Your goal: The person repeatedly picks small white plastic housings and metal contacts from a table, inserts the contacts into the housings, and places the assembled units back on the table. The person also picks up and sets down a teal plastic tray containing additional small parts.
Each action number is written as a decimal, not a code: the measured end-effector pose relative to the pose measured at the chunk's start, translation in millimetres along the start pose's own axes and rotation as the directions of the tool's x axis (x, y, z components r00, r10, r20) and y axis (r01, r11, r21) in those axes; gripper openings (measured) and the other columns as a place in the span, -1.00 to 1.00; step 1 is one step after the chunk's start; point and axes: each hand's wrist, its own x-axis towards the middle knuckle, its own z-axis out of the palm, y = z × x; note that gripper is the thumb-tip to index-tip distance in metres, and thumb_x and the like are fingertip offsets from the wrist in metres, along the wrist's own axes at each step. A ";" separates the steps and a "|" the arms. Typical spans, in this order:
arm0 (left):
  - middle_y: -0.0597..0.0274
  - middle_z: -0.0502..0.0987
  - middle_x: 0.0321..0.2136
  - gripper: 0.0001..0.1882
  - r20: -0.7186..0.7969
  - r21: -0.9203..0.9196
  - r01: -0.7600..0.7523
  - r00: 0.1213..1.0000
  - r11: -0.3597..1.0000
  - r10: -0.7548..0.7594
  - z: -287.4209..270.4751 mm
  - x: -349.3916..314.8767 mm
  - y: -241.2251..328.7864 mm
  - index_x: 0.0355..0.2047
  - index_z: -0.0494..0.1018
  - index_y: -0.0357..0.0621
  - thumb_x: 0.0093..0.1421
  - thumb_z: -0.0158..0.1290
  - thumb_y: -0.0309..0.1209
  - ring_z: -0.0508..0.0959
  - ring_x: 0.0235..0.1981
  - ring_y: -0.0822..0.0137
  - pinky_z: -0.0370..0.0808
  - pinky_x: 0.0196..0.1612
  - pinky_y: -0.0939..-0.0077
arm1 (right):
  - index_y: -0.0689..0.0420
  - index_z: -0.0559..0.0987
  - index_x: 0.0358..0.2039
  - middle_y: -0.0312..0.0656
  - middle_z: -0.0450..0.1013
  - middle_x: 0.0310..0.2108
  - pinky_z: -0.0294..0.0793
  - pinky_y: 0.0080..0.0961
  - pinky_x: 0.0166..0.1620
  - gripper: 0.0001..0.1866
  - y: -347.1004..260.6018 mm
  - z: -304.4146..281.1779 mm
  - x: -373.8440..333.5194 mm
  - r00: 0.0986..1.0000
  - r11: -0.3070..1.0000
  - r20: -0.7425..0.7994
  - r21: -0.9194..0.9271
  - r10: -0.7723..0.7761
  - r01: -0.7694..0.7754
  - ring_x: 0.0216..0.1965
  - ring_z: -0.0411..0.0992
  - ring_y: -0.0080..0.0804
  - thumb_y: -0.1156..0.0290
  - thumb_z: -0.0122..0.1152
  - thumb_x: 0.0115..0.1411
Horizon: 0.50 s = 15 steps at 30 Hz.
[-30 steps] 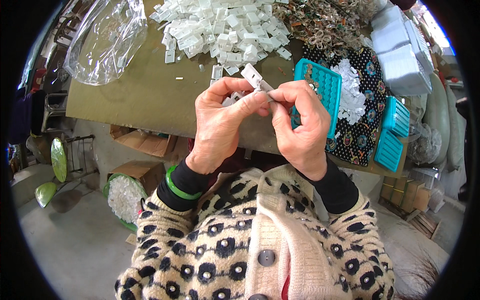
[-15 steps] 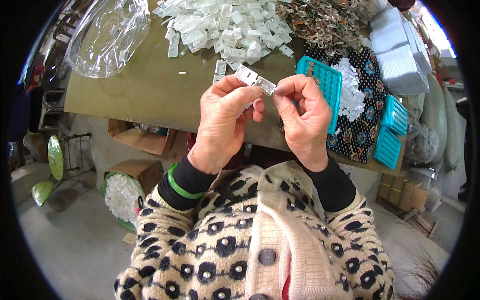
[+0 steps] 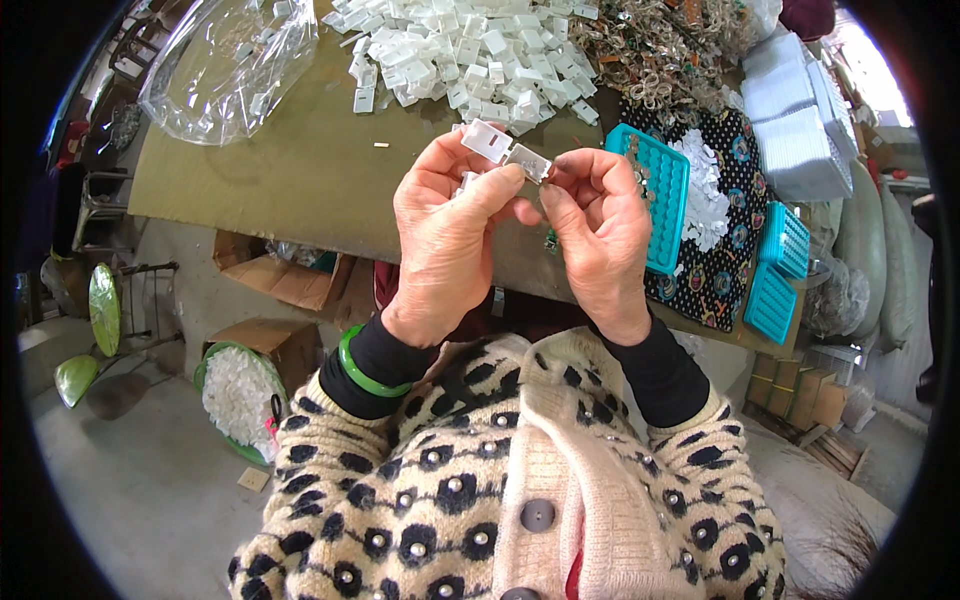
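Observation:
My left hand [image 3: 445,225] holds a small white plastic case [image 3: 487,141], folded open into two hinged halves, between thumb and fingers. Another white piece [image 3: 466,183] shows within the curl of that hand. My right hand [image 3: 605,235] is closed in a pinch at the case's right end, its thumb and forefinger touching the edge. Whatever may lie between those fingertips is hidden. Beyond my hands, a large heap of similar white plastic cases [image 3: 475,60] covers the far middle of the table [image 3: 250,195].
A clear plastic bag [image 3: 225,75] lies far left. Tangled small clear parts [image 3: 660,50] are heaped far right. Right of my hands are a teal tray [image 3: 665,205], white pieces [image 3: 703,190] on dotted cloth, smaller teal trays [image 3: 770,298] and stacked white sheets [image 3: 800,130]. A green basket [image 3: 240,400] stands below left.
The whole view has shifted slightly. My hands keep nearly the same grip, and the case has tilted a little between them.

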 end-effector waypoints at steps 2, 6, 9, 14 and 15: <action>0.19 0.54 -0.34 -0.74 -0.005 -0.017 -0.037 0.999 0.999 0.037 2.4 2.0 -3.4 -0.09 0.39 -0.34 0.20 0.08 -0.61 0.59 -0.37 0.36 0.61 -0.37 0.53 | 0.23 0.40 -0.14 -0.24 0.44 -0.29 0.44 -0.63 -0.21 -0.79 5.5 3.1 1.6 0.996 0.996 -0.032 -0.028 -0.083 0.082 -0.31 0.42 -0.59 0.62 0.18 0.22; 0.14 0.55 -0.30 -0.74 0.038 -0.096 -0.015 0.999 0.995 0.019 2.9 10.6 -6.9 -0.06 0.36 -0.36 0.24 0.05 -0.60 0.61 -0.35 0.32 0.66 -0.34 0.49 | 0.24 0.41 -0.14 -0.25 0.45 -0.27 0.47 -0.60 -0.17 -0.78 10.3 0.2 10.0 0.982 0.969 0.013 -0.161 -0.189 0.189 -0.29 0.43 -0.56 0.67 0.15 0.21; 0.12 0.55 -0.29 -0.77 0.111 -0.123 0.021 0.994 0.992 -0.007 1.0 16.5 -8.7 -0.08 0.37 -0.36 0.25 0.03 -0.62 0.61 -0.30 0.30 0.66 -0.29 0.46 | 0.27 0.41 -0.08 -0.24 0.45 -0.22 0.44 -0.60 -0.08 -0.76 3.0 -8.7 14.0 0.995 0.997 0.056 0.003 -0.079 0.079 -0.21 0.45 -0.54 0.63 0.11 0.23; 0.15 0.55 -0.28 -0.87 0.113 0.010 -0.026 0.993 1.000 0.025 2.6 18.2 -18.2 -0.18 0.44 -0.33 0.25 0.06 -0.60 0.58 -0.25 0.36 0.64 -0.16 0.40 | 0.31 0.44 -0.08 -0.17 0.47 -0.18 0.44 -0.61 -0.05 -0.77 -11.5 -15.9 16.4 0.990 0.990 0.062 0.056 0.126 -0.130 -0.16 0.48 -0.51 0.54 0.10 0.26; 0.16 0.55 -0.28 -0.89 0.109 0.036 -0.047 0.993 0.998 0.042 3.2 16.9 -21.1 -0.21 0.46 -0.32 0.25 0.07 -0.59 0.58 -0.25 0.37 0.64 -0.13 0.38 | 0.30 0.45 -0.10 -0.17 0.48 -0.18 0.45 -0.62 -0.07 -0.78 -11.9 -15.1 17.2 0.987 0.988 0.058 0.040 0.150 -0.152 -0.18 0.48 -0.50 0.54 0.10 0.26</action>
